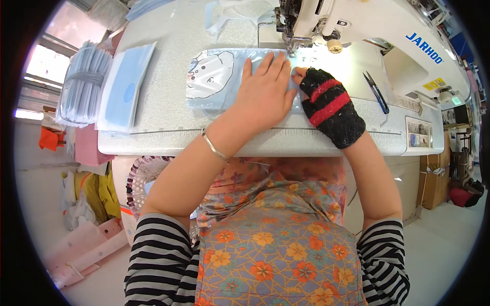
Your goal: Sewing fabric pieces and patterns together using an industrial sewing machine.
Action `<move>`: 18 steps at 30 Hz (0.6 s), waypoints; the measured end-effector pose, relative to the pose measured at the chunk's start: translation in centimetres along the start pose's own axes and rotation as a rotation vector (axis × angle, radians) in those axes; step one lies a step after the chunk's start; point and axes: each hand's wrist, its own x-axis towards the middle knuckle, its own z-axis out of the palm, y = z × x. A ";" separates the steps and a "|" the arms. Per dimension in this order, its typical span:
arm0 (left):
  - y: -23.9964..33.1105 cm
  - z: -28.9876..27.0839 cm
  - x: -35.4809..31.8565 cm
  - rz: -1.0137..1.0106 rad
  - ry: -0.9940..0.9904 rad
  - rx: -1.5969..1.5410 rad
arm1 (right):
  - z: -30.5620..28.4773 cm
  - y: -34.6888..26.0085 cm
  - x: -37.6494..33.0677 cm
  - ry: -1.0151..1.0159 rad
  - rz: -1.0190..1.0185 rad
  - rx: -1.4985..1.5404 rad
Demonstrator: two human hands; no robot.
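A light blue flat piece [236, 97] with a white cartoon animal print lies on the sewing machine's bed, its right end by the needle area. It looks like fabric with a glossy surface. My left hand [268, 86] is bare and rests flat on it, fingers stretched towards the presser foot [291, 47]. At the piece's right edge is my right hand [329, 102], in a black fingerless glove with red stripes. Its fingers are bent and drawn together on that edge, close to the needle; the fingertips are partly hidden.
The white sewing machine [377, 30] arches over the far right. Thread snips [376, 93] lie right of my gloved hand. At the left are a stack of light blue pieces [126, 86] and a tied bundle [86, 84]. A basket [137, 178] sits below the table edge.
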 end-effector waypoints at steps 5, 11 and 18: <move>0.2 -1.2 -1.4 0.091 -0.039 -0.056 | 0.3 0.4 -0.1 0.069 -0.007 0.003; -1.2 -1.3 -1.0 0.145 0.023 -0.047 | -0.2 -0.3 0.3 0.028 0.005 0.013; -3.2 -0.5 1.3 0.179 0.099 -0.089 | 0.3 0.3 0.9 0.003 0.009 -0.089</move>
